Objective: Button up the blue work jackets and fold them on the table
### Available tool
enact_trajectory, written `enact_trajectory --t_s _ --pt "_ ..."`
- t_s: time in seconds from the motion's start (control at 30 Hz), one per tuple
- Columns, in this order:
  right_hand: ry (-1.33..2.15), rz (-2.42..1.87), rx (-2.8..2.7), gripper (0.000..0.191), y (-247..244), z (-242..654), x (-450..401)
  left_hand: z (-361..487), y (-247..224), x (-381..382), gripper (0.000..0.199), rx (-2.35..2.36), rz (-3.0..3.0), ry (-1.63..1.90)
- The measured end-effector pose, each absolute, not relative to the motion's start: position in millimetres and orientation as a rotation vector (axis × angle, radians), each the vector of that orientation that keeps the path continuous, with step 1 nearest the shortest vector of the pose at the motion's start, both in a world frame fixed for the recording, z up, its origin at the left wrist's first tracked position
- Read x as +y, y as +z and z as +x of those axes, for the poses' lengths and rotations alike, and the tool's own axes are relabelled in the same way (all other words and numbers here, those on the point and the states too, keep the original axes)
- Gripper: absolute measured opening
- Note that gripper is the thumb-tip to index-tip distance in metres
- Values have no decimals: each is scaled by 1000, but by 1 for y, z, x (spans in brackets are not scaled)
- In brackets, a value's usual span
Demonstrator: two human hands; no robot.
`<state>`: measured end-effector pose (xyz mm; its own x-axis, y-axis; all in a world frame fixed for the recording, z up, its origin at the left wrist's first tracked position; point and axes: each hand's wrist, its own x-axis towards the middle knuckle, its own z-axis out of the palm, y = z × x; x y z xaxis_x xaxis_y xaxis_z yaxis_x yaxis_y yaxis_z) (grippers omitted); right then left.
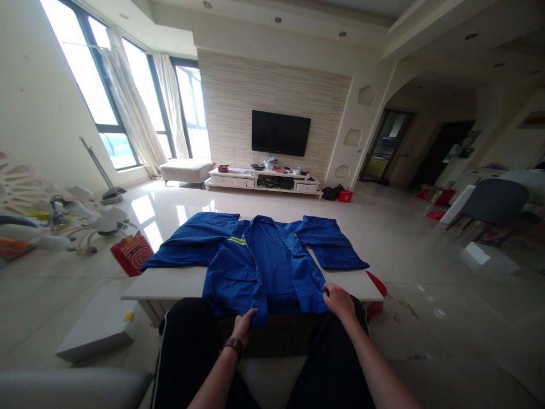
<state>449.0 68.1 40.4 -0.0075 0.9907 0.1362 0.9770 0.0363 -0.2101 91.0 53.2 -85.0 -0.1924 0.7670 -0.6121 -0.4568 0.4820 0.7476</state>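
Gripping 1 blue jacket (pixel 279 264) on 1 table (pixel 170 282): left hand (pixel 242 328), right hand (pixel 339 301), fingers clamped on its lower edge.

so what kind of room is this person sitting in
It looks like a living room in a home: a flat television hangs on the far wall above a low white cabinet, and curtains frame the tall windows on the left.

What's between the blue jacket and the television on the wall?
In the head view, a stretch of glossy floor comes first beyond the blue jacket, then a low white cabinet with small items on top, below the television.
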Motion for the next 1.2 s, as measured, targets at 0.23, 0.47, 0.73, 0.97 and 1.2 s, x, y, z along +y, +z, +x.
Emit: enact_trajectory --t_s 0.23,0.47,0.73,0.97,1.2 --pt "97 -2014 -2066 16 43 448 67 89 -93 56 65 1549 754 1223" --pt "90 -2008 -2066 16 42 449 68 88 -91 51 71 1634 689 1143" --pt "98 -2023 -2070 17 43 449 67 87 -97 52 84 1673 744 1101" --pt "159 -1944 -2106 20 45 447 65 93 -80 45 37 1503 555 1016" --pt "370 -1448 -1887 24 24 394 57 100 -70 39 34 1375 385 1032"
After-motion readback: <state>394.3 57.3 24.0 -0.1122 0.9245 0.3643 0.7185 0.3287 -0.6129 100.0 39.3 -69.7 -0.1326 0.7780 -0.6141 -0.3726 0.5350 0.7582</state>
